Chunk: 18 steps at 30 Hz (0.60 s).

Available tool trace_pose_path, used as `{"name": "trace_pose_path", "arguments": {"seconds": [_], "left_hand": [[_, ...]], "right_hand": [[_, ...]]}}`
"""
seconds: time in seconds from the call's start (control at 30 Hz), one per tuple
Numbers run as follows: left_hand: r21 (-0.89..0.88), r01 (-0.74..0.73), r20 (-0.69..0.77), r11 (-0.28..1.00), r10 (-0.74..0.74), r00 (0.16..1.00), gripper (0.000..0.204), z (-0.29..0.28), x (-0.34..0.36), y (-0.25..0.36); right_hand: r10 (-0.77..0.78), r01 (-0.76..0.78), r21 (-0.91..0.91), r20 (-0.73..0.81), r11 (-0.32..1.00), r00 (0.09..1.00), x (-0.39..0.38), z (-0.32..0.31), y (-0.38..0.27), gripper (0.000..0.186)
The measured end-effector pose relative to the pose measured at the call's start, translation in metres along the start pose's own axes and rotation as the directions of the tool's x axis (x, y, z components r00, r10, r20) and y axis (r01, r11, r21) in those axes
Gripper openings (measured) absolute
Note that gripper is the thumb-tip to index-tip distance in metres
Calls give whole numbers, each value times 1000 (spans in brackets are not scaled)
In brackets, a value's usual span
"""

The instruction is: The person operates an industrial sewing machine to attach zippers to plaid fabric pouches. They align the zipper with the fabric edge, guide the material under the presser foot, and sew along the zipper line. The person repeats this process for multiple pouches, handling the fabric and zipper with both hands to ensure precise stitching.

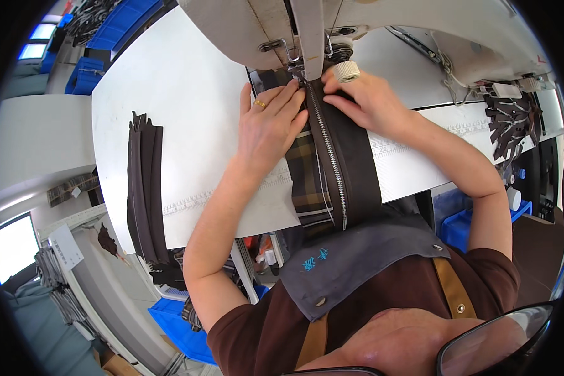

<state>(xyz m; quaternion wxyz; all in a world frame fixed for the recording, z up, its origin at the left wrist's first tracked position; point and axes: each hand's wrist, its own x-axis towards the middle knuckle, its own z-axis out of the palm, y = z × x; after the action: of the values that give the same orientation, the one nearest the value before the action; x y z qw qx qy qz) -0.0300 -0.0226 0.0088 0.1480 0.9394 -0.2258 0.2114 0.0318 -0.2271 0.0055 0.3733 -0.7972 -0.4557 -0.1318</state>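
Currently, from the head view: pressing plaid fabric point(306, 178) beside a metal zipper point(333, 156) on the surface point(194, 113) under the sewing machine point(232, 28) with unclenched left hand point(268, 128); touching dark brown cloth point(359, 172) with right hand point(377, 103), cannot tell whether pinching. Likely soft, light; hold flat by outer edges.

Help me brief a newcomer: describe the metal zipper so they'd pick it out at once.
Start at the pale sewing machine. Below it, between left hand and right hand, the metal zipper runs toward the gray apron. Its silver teeth set it apart from the plaid fabric and brown fabric alongside.
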Motion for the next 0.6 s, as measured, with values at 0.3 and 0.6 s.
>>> {"name": "trace_pose_path", "arguments": {"seconds": [0.3,0.6], "left_hand": [[-13,-62,68,998,62,996,26,-16,-38,41],[37,-88,-44,995,90,995,26,0,-2,0]], "right_hand": [[-168,188,-277,97,942,981,-4,7,-9,30],[-144,174,-295,119,940,982,-3,7,-13,34]]}}
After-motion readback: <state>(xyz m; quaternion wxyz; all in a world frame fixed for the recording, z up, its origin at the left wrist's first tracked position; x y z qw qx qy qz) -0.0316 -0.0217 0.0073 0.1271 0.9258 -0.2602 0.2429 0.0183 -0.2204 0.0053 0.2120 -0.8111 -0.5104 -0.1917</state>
